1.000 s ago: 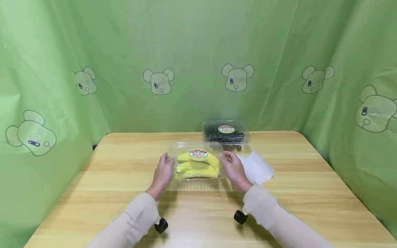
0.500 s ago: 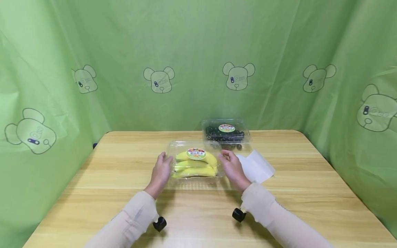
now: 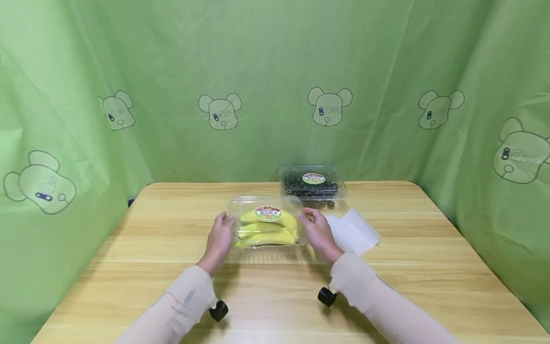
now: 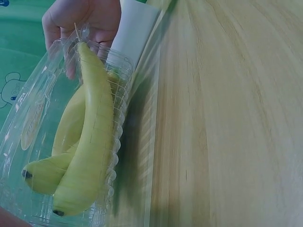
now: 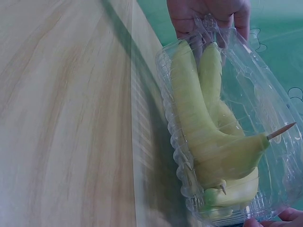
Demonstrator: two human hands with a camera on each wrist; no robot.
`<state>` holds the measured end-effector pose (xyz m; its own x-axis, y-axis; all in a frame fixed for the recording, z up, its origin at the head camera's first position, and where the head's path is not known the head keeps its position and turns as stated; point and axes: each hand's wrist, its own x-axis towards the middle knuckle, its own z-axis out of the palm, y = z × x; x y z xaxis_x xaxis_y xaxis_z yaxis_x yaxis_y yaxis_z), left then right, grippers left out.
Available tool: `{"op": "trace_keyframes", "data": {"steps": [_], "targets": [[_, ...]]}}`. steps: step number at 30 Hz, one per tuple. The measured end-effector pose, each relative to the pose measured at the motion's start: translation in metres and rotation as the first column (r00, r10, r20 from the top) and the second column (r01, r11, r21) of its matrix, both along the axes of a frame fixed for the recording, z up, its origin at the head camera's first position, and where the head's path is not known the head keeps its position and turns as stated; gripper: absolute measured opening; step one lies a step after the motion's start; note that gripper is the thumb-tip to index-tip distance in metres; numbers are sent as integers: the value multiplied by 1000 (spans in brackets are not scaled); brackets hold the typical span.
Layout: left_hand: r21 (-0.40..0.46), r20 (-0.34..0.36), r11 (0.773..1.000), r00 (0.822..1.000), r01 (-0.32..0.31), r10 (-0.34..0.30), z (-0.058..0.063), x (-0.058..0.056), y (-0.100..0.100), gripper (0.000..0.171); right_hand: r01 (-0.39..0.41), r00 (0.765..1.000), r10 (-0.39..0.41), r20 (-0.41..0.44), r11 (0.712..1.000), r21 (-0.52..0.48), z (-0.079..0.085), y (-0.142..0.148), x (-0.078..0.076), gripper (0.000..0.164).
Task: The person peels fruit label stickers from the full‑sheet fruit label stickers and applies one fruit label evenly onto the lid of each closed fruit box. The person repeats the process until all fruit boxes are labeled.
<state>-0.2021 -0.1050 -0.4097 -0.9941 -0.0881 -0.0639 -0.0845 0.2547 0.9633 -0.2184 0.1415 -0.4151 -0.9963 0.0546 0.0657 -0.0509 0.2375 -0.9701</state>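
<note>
A clear plastic clamshell box (image 3: 240,205) with several bananas (image 3: 266,229) inside and a round label (image 3: 268,213) on its lid is held between both hands. The left hand (image 3: 220,239) grips its left end, while the right hand (image 3: 319,234) grips the right end. Through the see-through wall, the left wrist view shows the bananas (image 4: 90,127) lying lengthwise, with the right hand (image 4: 87,21) at the far end. A thin brown stem tip (image 5: 281,131) sticks out of one banana in the right wrist view. The box seems lifted slightly; its shadow falls on the table.
A second clear box (image 3: 311,184) with dark round fruit, probably grapes, stands at the back, right of centre. White paper (image 3: 354,231) lies just beyond the right hand. The wooden table (image 3: 408,277) is bordered by green curtains (image 3: 275,57).
Both hands have shifted the banana box a little to the left, keeping their grip at its two ends. The back box and the white paper have stayed put.
</note>
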Motion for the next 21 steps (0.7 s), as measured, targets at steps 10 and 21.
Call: {"op": "trace_keyframes", "data": {"steps": [10,21], "targets": [[6,-10,1000,1000,-22,23,0,-4,-5,60,7,1000,-7,-8,1000,23,2,-5,-3,48],[8,7,999,999,-37,37,-1,-4,-9,58,-13,1000,13,-17,999,42,0,-9,-7,49]]}}
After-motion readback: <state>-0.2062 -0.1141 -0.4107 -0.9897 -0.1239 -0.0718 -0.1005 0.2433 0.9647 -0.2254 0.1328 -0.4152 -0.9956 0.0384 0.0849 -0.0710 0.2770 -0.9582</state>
